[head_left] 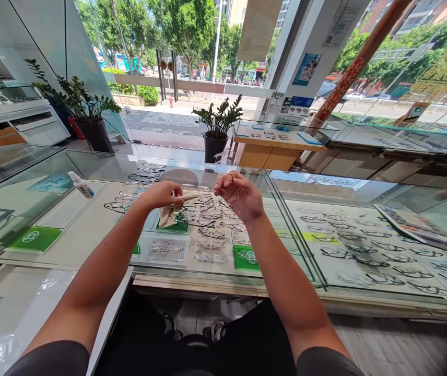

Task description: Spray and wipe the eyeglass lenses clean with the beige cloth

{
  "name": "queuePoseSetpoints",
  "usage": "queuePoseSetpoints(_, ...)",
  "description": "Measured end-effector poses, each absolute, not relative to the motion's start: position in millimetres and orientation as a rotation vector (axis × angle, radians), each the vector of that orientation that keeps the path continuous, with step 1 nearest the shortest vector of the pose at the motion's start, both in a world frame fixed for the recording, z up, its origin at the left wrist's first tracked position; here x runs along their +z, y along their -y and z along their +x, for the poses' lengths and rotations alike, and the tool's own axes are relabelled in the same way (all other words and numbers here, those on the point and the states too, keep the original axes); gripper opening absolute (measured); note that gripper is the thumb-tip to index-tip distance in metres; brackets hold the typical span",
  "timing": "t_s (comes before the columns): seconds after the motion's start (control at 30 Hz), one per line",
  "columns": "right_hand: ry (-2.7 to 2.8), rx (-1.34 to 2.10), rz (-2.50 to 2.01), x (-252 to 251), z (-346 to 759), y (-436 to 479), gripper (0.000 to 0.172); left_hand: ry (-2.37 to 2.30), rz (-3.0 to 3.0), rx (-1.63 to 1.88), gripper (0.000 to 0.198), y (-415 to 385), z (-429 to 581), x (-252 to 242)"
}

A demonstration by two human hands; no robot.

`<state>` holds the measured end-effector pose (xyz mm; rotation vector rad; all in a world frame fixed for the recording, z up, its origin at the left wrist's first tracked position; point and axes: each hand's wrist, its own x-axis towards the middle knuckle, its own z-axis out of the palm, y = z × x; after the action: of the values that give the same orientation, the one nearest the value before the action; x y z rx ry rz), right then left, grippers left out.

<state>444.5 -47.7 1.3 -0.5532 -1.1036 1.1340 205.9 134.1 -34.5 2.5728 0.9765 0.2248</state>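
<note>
My left hand (165, 194) is closed on a beige cloth (168, 213), pinched between thumb and fingers above the glass counter. My right hand (243, 196) is raised just to the right, its fingers bent around a pair of thin-framed eyeglasses (229, 195). Part of that frame is hidden by the fingers, and its fine wire is hard to make out. A gap separates the cloth from the eyeglasses. Under both hands, rows of spectacle frames (206, 233) show through the counter top. Behind the left hand stands an oval grey mirror-like disc (180, 177).
A white spray bottle (81, 185) stands on the glass counter (102, 162) at left. Green cards (35, 238) lie inside the case. A magazine (415, 224) rests on the right-hand case. Potted plants (215, 138) stand beyond, before the shop window.
</note>
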Motion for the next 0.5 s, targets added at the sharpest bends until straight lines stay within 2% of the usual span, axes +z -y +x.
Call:
queuePoseSetpoints(0.2,1.108,1.105,-0.577,2,445,48,0.02,-1.045,2.449,0.468,0.024,-133,205,-31)
queuePoseSetpoints(0.33,1.103,1.061,-0.601,3,445,48,0.021,-0.967,2.147,0.801,0.021,-129,207,-20)
queuePoseSetpoints(0.5,1.134,0.97,-0.63,2,441,47,0.019,-0.666,1.624,1.084,0.032,-102,217,-1)
